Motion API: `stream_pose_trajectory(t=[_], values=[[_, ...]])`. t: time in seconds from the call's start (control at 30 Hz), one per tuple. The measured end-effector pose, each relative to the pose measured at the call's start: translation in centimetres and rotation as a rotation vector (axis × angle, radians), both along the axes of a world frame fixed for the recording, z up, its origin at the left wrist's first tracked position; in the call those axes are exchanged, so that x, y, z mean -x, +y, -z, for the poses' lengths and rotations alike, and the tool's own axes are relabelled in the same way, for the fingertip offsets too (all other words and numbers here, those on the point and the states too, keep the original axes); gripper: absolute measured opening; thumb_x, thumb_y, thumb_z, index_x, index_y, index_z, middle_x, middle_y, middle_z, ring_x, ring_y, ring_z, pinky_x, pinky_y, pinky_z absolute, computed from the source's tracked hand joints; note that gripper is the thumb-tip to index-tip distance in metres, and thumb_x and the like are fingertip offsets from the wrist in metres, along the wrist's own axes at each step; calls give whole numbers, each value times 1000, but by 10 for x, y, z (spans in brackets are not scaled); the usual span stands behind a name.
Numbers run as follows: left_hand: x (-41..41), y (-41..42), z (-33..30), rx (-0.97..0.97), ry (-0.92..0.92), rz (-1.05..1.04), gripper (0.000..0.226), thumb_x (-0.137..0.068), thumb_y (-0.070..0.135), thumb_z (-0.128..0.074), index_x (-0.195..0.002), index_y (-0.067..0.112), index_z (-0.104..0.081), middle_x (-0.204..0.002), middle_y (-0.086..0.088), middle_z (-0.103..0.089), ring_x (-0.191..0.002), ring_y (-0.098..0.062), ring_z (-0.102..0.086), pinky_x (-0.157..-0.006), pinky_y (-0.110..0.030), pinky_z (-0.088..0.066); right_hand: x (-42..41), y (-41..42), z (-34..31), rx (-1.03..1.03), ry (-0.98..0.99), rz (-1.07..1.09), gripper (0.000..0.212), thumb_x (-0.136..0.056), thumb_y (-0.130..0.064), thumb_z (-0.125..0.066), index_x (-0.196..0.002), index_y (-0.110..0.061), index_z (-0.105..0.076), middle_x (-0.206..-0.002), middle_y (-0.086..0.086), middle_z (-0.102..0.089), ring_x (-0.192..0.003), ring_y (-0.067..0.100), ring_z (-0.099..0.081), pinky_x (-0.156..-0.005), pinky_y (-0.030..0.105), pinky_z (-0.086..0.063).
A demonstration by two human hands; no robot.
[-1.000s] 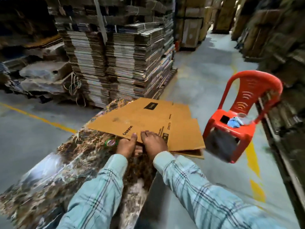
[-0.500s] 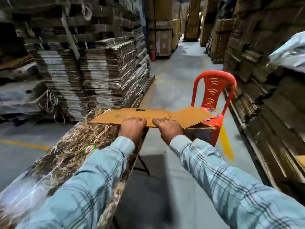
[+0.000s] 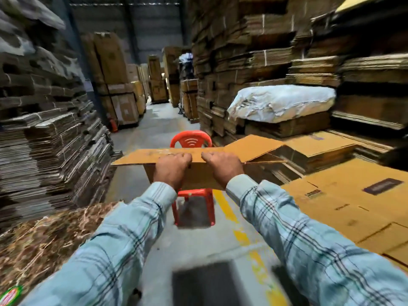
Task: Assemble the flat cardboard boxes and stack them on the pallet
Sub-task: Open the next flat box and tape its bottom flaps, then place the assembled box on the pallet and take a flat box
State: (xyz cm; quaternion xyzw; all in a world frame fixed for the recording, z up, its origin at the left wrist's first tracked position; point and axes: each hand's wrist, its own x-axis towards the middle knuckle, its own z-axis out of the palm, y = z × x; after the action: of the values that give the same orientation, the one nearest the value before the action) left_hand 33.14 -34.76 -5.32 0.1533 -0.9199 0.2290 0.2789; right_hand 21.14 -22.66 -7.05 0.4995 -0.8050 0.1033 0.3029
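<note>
Two hands on one cardboard box [image 3: 198,175], held up in the air mid-scene, clear of the table [image 3: 44,235] at near left. Left hand [image 3: 171,170] and right hand [image 3: 223,168] sit side by side on the near top edge, each grip clamped on the box with fingers curled over the rim. We see the box partly opened: near panel hangs down below the hands, top flaps spread out level to the left and right, right flap angled up. Red plastic chair [image 3: 191,195] stands on the floor just beyond the box, mostly hidden by it. Flat printed cardboard sheets [image 3: 344,206] lie stacked at near right. Tall bundles of flat cardboard [image 3: 50,146] line the left, more on the right. Frame is motion-blurred.
</note>
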Motion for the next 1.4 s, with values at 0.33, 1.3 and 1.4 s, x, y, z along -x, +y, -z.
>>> stream_pose_trajectory(t=[0.33, 1.3, 1.4], values=[[105, 111, -73, 117, 206, 474, 28, -65, 15, -81, -88, 20, -68, -77, -3, -72, -64, -25, -68, -50, -27, -45, 37, 152, -72, 180, 222, 501, 24, -79, -13, -68, -101, -21, -63, -87, 2, -72, -74, 27, -68, -57, 30, -49], [379, 211, 248, -173, -832, 719, 80, -88, 11, -59, -151, 23, -11, -158, -6, -17, -141, -28, -25, -108, -41, -31, 218, 238, 242, -310, -611, 1060, 58, -85, -12, -61, -139, -8, -42, -142, 17, -45, -129, 36, -43, -105, 53, -34], [414, 203, 264, -186, -888, 668, 85, -88, 17, -62, -152, 25, -7, -160, -2, -9, -143, -27, -19, -110, -42, -28, 250, 233, 251, -371, -694, 1019, 72, -88, -5, -56, -149, -7, -18, -156, 16, -19, -144, 35, -16, -114, 56, -16]])
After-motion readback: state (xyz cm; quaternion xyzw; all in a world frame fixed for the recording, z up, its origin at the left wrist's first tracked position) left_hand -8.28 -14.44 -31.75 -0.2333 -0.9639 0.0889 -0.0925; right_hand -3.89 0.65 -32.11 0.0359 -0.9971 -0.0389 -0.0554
